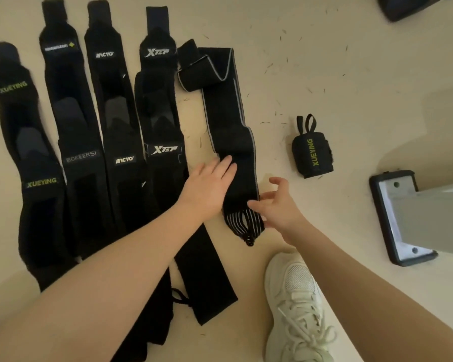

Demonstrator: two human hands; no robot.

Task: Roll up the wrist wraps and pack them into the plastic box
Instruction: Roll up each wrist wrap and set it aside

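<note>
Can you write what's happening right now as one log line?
step: starting roll | left hand: flat on grey-edged wrap | right hand: at its fringed end | rolled XUEYING wrap: beside | box: unseen

Far-left flat black fabric wrist wrap [24, 142] reads XUEYING twice in green; its right neighbour [71, 121] BOKEERSI; the next [113, 113] MCYO twice; the fourth [160, 113] XTEP twice; the rolled black wrap [313, 152] at right XUEYING.

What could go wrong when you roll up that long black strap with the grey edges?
1. The long black grey-edged strap is folded over at its far end, so the roll may come out lumpy or crooked.
2. Its striped fringed end is loose; the right hand could start a slack roll while the left hand only lies flat on it.
3. The white sneaker sits close and could pin nearby straps.
</note>
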